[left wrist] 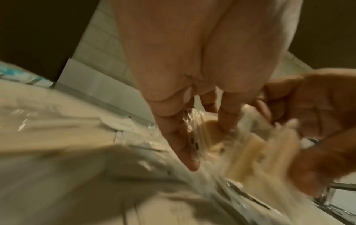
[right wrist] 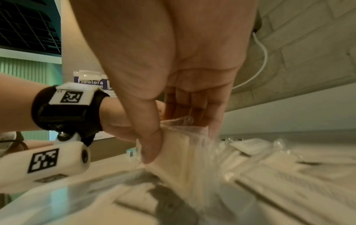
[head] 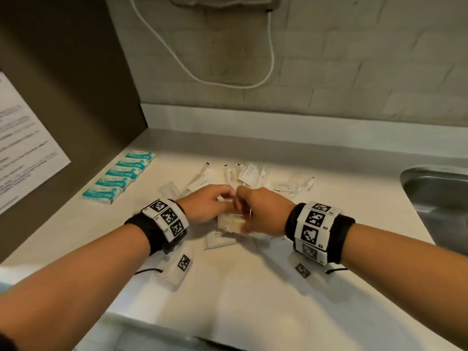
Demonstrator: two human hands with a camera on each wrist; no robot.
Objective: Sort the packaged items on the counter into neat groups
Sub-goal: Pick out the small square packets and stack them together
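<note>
Both hands' fingers (right wrist: 152,146) pinching one clear packet (head: 231,220); teal packs (head: 119,177) only overhead.

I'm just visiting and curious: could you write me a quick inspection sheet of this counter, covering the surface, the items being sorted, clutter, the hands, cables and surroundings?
Surface: pale counter, lit from above.
Job's things: five teal packets in a neat row at the left; loose white sachets and clear wrapped items scattered behind the hands; a clear-wrapped packet held between both hands.
Clutter: one printed sachet lying beneath the hands.
Hands: left hand and right hand both grip the clear-wrapped packet.
Cables: white cable looping on the wall; thin black leads at both wrist cameras.
Surroundings: tiled wall, metal sink at right, printed notice at left.
</note>
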